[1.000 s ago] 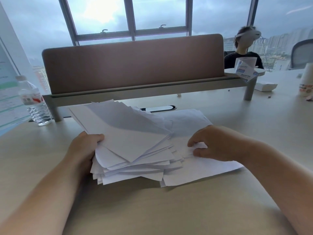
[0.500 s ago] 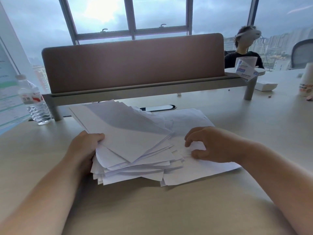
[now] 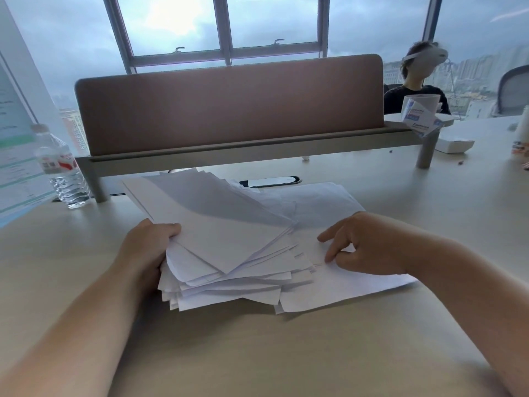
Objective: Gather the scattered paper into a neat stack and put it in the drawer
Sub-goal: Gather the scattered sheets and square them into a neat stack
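Left hand (image 3: 143, 247) clamped on the messy paper stack's (image 3: 229, 247) left edge, thumb on top, fingers hidden underneath. Right hand (image 3: 369, 245) half open, fingertips (image 3: 329, 257) touching loose sheets (image 3: 343, 282) just right of the stack, gripping nothing.

A loose pile of white paper (image 3: 229, 242) sits mid-frame, sheets fanned at uneven angles, its left side lifted, right-hand sheets lying flat.
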`<state>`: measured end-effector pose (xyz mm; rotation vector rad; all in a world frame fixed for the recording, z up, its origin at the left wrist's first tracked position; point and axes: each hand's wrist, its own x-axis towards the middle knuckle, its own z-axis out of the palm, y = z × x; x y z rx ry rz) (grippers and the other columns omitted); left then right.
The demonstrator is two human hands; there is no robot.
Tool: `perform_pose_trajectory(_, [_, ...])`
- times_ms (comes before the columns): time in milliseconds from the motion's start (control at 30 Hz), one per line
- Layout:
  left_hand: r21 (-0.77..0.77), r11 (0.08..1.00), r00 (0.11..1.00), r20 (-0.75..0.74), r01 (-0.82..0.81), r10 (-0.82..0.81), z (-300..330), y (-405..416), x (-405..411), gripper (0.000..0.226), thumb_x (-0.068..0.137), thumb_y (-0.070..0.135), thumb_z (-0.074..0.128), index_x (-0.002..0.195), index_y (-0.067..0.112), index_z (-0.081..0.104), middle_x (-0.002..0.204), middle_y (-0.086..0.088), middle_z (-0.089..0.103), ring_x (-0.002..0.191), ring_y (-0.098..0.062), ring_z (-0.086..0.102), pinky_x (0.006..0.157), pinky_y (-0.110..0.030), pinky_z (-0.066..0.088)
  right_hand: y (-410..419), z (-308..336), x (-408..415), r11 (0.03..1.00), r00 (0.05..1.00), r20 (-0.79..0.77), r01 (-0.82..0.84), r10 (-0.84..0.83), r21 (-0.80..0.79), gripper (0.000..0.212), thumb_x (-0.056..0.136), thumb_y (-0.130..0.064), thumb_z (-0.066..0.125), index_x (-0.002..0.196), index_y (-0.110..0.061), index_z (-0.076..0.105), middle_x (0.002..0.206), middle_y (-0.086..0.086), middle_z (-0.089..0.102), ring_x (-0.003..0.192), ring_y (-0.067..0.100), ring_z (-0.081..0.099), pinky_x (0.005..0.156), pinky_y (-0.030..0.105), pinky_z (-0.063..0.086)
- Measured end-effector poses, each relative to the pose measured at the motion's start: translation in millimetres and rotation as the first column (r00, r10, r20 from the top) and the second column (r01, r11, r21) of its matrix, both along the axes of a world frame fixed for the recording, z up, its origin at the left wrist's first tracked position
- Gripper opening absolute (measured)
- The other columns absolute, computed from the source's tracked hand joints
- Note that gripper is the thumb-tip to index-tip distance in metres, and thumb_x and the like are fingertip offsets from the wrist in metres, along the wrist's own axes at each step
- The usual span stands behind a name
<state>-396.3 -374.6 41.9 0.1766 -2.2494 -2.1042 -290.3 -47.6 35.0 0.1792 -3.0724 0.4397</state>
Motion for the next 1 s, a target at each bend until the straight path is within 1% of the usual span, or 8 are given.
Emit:
perform_pose_trajectory(167, [0.014,1.0,1.0,-0.011,0.009,-0.009,-0.4,0.7,-0.2,0.015,0.1,0.005,0.061,0.09,0.015,0.058,0.087,-0.005,0.065,0.072,-0.019,0.062,0.057,-0.03,0.043,3.0,1.8,1.4,0.999,0.999,0.013,0.048,-0.047,-0.005,0.021,0.083,-0.033,0.064,0.082,-0.047,0.079,0.125,-0.037,0.061,0.086,-0.031,0.048,0.069,0.002,0.032])
perform_pose_trajectory(500, [0.014,1.0,1.0,-0.006,0.006,-0.006,-2.1,-0.8,-3.4,0.013,0.099,0.006,0.063,0.091,0.015,0.058,0.09,-0.007,0.066,0.074,-0.022,0.064,0.059,-0.031,0.044,1.7,9.7,6.7,0.999,0.996,0.072,0.043,-0.044,0.021,0.027,0.086,-0.032,0.061,0.095,-0.05,0.079,0.135,-0.038,0.054,0.085,-0.033,0.045,0.076,0.001,0.03])
perform_pose_trajectory(600, [0.015,1.0,1.0,-0.009,0.009,-0.008,-2.0,-1.0,-2.5,0.012,0.1,0.006,0.062,0.093,0.014,0.058,0.089,-0.007,0.065,0.075,-0.022,0.064,0.059,-0.031,0.044,-0.3,13.1,10.4,0.994,0.993,0.117,0.005,-0.017,0.108,0.036,0.09,-0.034,0.057,0.119,-0.049,0.072,0.148,-0.035,0.044,0.11,-0.022,0.047,0.089,0.005,0.03])
perform_pose_trajectory(700, [0.002,1.0,1.0,-0.014,0.012,-0.012,-1.7,-0.7,-0.6,0.01,0.1,0.006,0.062,0.094,0.013,0.058,0.089,-0.007,0.065,0.075,-0.023,0.063,0.059,-0.032,0.044,-5.5,12.9,13.1,0.984,0.985,0.172,-0.027,-0.004,0.175,0.047,0.096,-0.04,0.054,0.142,-0.051,0.053,0.159,-0.031,0.028,0.142,-0.004,0.035,0.11,0.016,0.028])
perform_pose_trajectory(767, [0.001,1.0,1.0,-0.013,0.011,-0.011,-2.2,-0.5,-1.4,0.01,0.1,0.006,0.062,0.093,0.013,0.058,0.088,-0.008,0.064,0.074,-0.023,0.063,0.059,-0.032,0.044,-7.5,8.7,12.0,0.973,0.979,0.204,-0.044,-0.004,0.226,0.053,0.099,-0.046,0.05,0.151,-0.049,0.039,0.162,-0.03,0.018,0.151,0.001,0.021,0.123,0.026,0.017])
perform_pose_trajectory(833, [-0.007,1.0,1.0,-0.012,0.006,-0.006,-2.0,-0.1,-2.4,0.01,0.099,0.007,0.063,0.093,0.013,0.058,0.089,-0.008,0.064,0.074,-0.024,0.063,0.06,-0.032,0.045,-9.0,4.7,9.5,0.956,0.979,0.202,-0.051,-0.009,0.29,0.052,0.104,-0.046,0.042,0.155,-0.042,0.036,0.162,-0.03,0.019,0.153,0.002,0.013,0.127,0.035,0.005])
perform_pose_trajectory(900, [-0.013,1.0,1.0,-0.007,0.007,-0.007,-2.5,-0.1,-4.4,0.007,0.099,0.007,0.064,0.096,0.013,0.059,0.091,-0.008,0.066,0.075,-0.024,0.064,0.062,-0.032,0.047,-8.4,3.7,6.9,0.956,0.992,0.114,0.009,-0.045,0.294,0.044,0.106,-0.04,0.037,0.147,-0.031,0.049,0.157,-0.026,0.036,0.149,0.003,0.027,0.127,0.037,0.006])
perform_pose_trajectory(1000, [-0.035,0.999,1.0,-0.008,-0.007,0.007,-3.1,-1.9,-5.6,0.007,0.098,0.009,0.065,0.098,0.01,0.058,0.087,-0.007,0.063,0.072,-0.022,0.061,0.058,-0.031,0.043,1.9,4.4,0.5,0.927,0.984,-0.082,0.178,-0.16,0.331,0.034,0.103,-0.037,0.04,0.126,-0.028,0.063,0.136,-0.021,0.057,0.124,0.013,0.056,0.117,0.036,0.032])
